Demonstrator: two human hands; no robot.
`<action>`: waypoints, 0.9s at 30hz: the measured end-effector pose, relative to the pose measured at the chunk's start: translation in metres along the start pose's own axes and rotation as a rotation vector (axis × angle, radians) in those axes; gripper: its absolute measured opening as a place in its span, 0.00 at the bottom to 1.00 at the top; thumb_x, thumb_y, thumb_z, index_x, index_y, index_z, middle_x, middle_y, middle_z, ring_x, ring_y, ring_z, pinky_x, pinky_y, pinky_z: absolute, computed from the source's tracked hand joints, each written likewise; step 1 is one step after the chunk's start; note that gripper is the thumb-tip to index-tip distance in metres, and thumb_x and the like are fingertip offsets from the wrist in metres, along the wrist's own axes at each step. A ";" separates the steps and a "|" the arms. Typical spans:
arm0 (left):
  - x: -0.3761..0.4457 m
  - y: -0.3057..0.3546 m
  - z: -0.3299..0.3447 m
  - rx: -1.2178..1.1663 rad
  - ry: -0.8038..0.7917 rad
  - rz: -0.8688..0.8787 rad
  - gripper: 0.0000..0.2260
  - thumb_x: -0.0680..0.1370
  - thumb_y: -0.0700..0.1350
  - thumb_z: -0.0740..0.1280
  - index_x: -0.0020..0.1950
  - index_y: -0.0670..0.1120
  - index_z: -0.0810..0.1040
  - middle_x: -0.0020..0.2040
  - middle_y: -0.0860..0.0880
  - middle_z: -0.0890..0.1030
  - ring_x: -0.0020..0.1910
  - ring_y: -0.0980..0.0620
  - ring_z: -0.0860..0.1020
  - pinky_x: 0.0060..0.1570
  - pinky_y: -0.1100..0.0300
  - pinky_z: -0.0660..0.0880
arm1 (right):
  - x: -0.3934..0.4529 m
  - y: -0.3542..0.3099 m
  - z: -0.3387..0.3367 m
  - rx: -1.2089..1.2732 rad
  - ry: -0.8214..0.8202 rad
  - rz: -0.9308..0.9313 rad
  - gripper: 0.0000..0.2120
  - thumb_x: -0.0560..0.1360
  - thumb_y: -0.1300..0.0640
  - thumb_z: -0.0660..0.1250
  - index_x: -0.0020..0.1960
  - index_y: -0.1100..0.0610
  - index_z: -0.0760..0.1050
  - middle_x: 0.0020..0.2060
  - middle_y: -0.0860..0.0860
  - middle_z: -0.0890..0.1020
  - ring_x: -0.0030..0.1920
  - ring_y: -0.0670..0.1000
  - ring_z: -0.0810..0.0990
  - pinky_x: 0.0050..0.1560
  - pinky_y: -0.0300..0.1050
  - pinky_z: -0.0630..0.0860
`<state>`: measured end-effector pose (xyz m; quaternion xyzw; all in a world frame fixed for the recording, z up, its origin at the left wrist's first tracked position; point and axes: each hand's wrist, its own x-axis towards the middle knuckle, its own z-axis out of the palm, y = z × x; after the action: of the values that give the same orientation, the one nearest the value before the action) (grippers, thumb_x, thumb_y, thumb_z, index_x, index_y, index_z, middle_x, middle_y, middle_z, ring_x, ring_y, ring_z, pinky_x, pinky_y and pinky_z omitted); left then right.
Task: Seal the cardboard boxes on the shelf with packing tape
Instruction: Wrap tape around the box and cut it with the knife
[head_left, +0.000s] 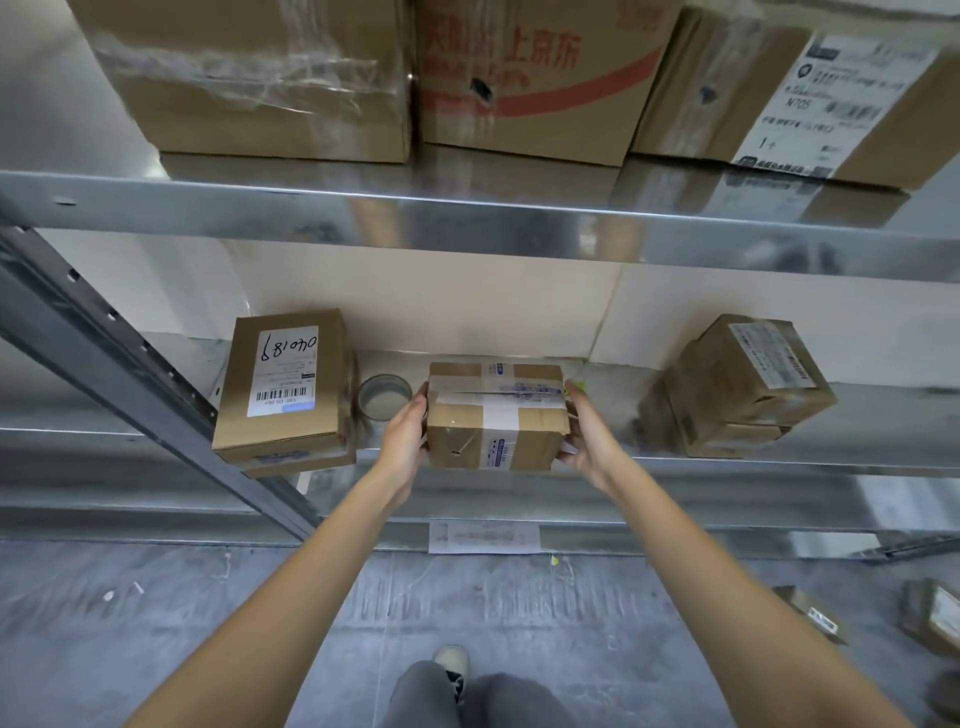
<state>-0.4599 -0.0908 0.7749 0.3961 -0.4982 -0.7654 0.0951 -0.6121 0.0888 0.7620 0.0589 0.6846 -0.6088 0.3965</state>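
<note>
Resting at the near edge of a metal shelf, a taped cardboard box is gripped at its sides by left hand and right hand, fingers curled round it. Tape roll stands just left; grey concrete floor lies below.

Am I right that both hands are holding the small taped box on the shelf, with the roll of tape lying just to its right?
Not quite: the roll of tape lies to the left of the box, beside the left hand. The head view shows it. The right hand holds the other side.
</note>
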 end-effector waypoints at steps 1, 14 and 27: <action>0.001 0.000 0.000 0.008 0.004 -0.008 0.18 0.85 0.48 0.54 0.74 0.50 0.67 0.65 0.49 0.76 0.61 0.51 0.75 0.59 0.57 0.70 | 0.000 0.001 0.000 -0.002 -0.023 -0.006 0.26 0.77 0.36 0.58 0.64 0.55 0.74 0.41 0.49 0.82 0.34 0.42 0.80 0.41 0.44 0.76; 0.008 -0.021 -0.016 0.178 0.001 -0.105 0.24 0.82 0.60 0.53 0.74 0.51 0.68 0.69 0.45 0.74 0.67 0.46 0.72 0.71 0.46 0.66 | -0.019 0.013 -0.010 -0.034 -0.068 -0.063 0.32 0.77 0.31 0.48 0.71 0.48 0.68 0.63 0.51 0.76 0.64 0.52 0.72 0.66 0.55 0.69; 0.006 -0.020 -0.027 0.281 0.052 -0.159 0.38 0.76 0.72 0.50 0.79 0.51 0.56 0.78 0.50 0.59 0.76 0.46 0.59 0.75 0.45 0.54 | 0.006 0.012 0.015 -0.237 -0.069 0.079 0.24 0.80 0.37 0.52 0.61 0.54 0.74 0.53 0.55 0.81 0.52 0.55 0.79 0.50 0.47 0.75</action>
<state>-0.4398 -0.1026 0.7497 0.4634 -0.5647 -0.6829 -0.0094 -0.6026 0.0757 0.7499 0.0178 0.7349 -0.5091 0.4476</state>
